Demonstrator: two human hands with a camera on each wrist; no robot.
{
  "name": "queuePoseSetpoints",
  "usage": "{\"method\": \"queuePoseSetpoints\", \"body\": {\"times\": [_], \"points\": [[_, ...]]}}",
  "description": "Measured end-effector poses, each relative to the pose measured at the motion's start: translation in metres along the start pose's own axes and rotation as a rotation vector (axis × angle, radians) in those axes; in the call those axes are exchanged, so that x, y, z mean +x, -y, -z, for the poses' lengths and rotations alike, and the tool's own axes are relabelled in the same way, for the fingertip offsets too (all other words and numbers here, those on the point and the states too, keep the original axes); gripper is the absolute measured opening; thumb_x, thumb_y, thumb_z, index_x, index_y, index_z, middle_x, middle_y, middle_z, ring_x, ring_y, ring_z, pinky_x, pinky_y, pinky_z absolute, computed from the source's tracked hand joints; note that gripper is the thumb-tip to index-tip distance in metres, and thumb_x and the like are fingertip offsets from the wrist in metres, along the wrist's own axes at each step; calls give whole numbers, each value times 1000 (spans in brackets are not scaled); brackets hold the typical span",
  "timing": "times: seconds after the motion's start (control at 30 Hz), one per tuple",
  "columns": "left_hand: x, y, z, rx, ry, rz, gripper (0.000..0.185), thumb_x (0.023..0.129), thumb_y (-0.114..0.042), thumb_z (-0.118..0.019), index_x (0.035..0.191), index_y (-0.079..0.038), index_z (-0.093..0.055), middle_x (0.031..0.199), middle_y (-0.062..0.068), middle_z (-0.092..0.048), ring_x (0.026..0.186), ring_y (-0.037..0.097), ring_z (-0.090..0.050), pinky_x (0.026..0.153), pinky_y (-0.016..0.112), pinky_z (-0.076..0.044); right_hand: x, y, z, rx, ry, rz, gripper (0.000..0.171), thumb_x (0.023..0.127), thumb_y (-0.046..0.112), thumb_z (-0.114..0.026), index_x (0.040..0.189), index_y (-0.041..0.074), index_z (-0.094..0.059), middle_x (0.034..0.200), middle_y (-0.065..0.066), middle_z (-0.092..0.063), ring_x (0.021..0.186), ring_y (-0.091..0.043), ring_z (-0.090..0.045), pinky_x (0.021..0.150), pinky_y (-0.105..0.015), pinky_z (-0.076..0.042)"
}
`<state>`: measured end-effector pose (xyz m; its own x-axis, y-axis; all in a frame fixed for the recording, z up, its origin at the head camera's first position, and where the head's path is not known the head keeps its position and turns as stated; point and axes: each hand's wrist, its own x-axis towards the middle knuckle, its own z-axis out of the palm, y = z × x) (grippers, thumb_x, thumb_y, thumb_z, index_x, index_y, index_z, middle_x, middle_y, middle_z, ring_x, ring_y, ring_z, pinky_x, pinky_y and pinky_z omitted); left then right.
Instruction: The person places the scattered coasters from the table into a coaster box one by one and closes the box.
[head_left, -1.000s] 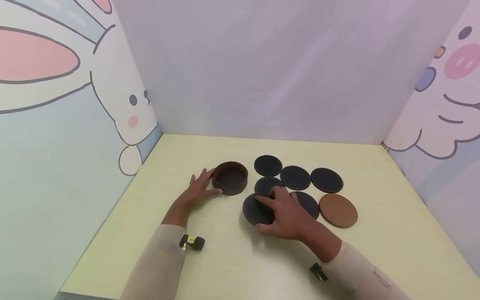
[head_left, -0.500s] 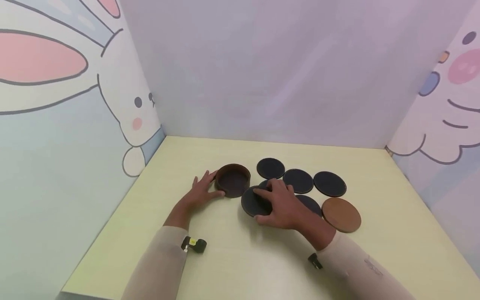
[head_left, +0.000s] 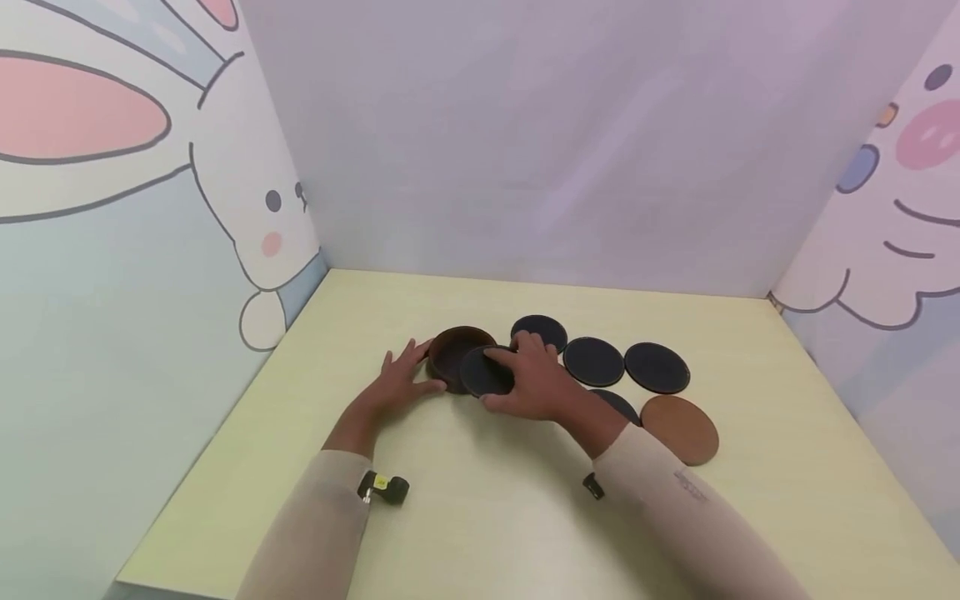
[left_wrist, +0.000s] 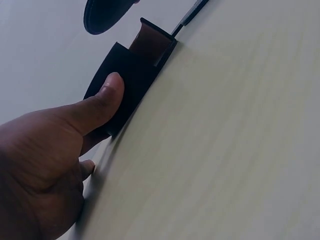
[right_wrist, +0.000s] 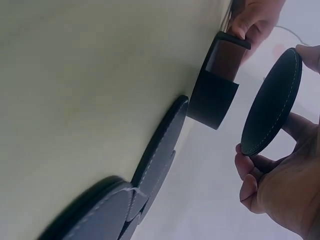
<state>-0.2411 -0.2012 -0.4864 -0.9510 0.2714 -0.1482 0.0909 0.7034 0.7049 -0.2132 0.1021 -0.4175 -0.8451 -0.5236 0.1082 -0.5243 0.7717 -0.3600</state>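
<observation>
We see the right hand (head_left: 536, 383) pinching a dark round coaster (head_left: 486, 372) by its edge, thumb below and fingers above. The coaster is lifted and tilted, right over the near side of the round brown holder (head_left: 452, 352). The left hand (head_left: 397, 382) rests against the left wall of the holder, thumb pressed on it, fingers fairly straight. To the right of the holder, more dark coasters (head_left: 594, 361) lie flat on the pale yellow table (head_left: 480, 517). Farther right of the holder, nearer to us, lies a brown coaster (head_left: 681, 427)
</observation>
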Motion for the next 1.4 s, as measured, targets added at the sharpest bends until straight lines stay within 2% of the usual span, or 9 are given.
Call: {"method": "queuePoseSetpoints", "body": {"times": [0.13, 0.3, 0.53, 0.73, 0.93, 1.07, 1.4], "points": [[-1, 2, 2, -3, 3, -8, 98, 96, -69, -72, 175, -43, -21, 186, 11, 1, 167, 53, 21, 130, 83, 3, 18, 2, 1, 6, 31, -19, 78, 91, 57, -74, 159, 22, -59, 121, -13, -50, 106, -28, -42, 83, -43, -29], [-1, 2, 3, 8, 8, -8, 97, 96, -71, -70, 174, -46, -19, 187, 10, 1, 168, 52, 21, 129, 84, 1, 35, 2, 4, -10, 98, -2, 77, 94, 56, -74, 161, 22, -56, 131, -14, -49, 117, -30, -44, 93, -49, -34], [1, 2, 5, 27, 17, -20, 94, 100, -64, -71, 176, -40, -20, 186, 15, 0, 167, 55, 19, 130, 83, 1, 54, 1, 5, -34, 161, 81, 80, 95, 51, -75, 165, 20, -50, 142, -16, -51, 127, -33, -47, 104, -55, -38], [2, 3, 5, 45, 22, -32, 94, 100, -61, -71, 176, -38, -20, 186, 15, -3, 168, 53, 18, 133, 79, 3, 67, 0, 2, -34, 208, 80, 83, 97, 49, -74, 168, 21, -44, 151, -17, -49, 137, -35, -46, 112, -59, -38], [2, 2, 4, 37, 17, -24, 95, 98, -64, -72, 176, -40, -21, 186, 14, -2, 167, 54, 18, 132, 81, 3, 76, -2, 0, -11, 218, 55, 82, 98, 48, -76, 168, 21, -43, 155, -19, -47, 142, -38, -44, 116, -64, -38], [3, 3, 2, 27, 3, -20, 94, 98, -64, -72, 174, -45, -20, 187, 9, -5, 170, 47, 17, 134, 77, 5, 78, -6, -2, 4, 225, 38, 85, 98, 48, -76, 169, 20, -40, 159, -19, -45, 146, -39, -42, 118, -64, -36], [5, 6, 1, 36, -7, -36, 93, 99, -62, -72, 174, -46, -20, 186, 6, -13, 173, 40, 13, 136, 72, 9, 81, -7, -7, 42, 234, 53, 94, 95, 46, -80, 172, 17, -35, 164, -17, -44, 151, -39, -41, 120, -66, -35]]}}
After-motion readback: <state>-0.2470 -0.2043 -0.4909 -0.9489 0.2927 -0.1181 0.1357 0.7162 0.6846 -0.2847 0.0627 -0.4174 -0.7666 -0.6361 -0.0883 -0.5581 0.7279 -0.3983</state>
